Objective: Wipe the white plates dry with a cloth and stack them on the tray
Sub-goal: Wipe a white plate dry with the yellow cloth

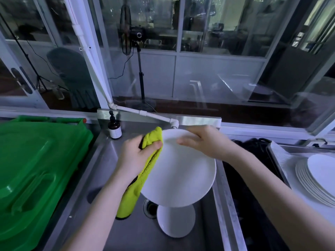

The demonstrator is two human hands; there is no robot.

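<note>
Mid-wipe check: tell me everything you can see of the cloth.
The cloth is lime green and plush, like microfibre, with a dark trim at its edges. The left hand grips its bunched upper part and presses it on the left rim of the white plate. The rest hangs limp below the hand, over the sink.

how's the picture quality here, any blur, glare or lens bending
Head view: dim bluish light; wide-angle lens bows the window frames; reflections smear the glass; held plate and cloth slightly soft; stacked plates stretched at the right edge.
</note>
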